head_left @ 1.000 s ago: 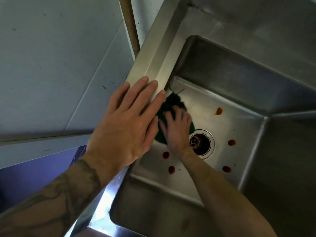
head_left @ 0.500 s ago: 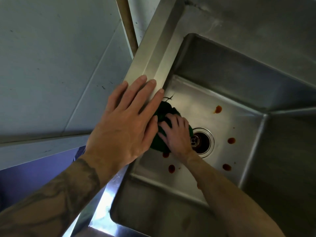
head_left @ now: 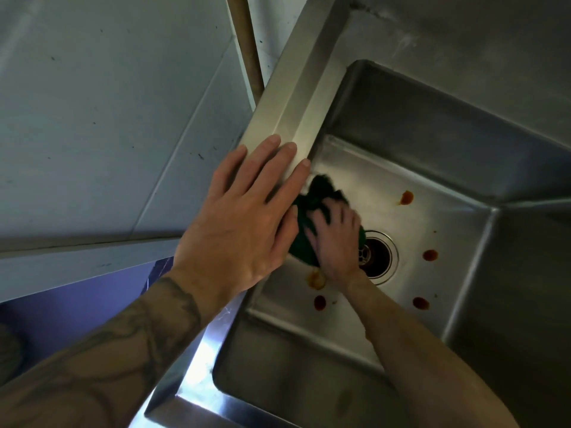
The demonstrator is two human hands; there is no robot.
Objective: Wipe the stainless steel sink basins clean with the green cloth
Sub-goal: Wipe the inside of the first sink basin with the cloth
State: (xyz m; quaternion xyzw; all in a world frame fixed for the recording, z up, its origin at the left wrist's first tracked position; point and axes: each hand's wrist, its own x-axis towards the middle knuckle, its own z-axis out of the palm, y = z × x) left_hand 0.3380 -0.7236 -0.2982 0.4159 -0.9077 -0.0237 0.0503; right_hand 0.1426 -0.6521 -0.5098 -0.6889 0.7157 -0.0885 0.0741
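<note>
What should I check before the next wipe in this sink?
1. Green cloth under right hand: ok.
2. Left hand flat on sink rim: ok.
3. Smeared stain by the wrist wiped away: not ok.
4. Four red spots on the basin floor wiped: not ok.
5. Cloth kept off the drain: cannot tell, their edges meet.

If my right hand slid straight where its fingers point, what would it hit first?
Likely the basin's side wall below the rim, green cloth pushed ahead of the right hand; depth unclear.
</note>
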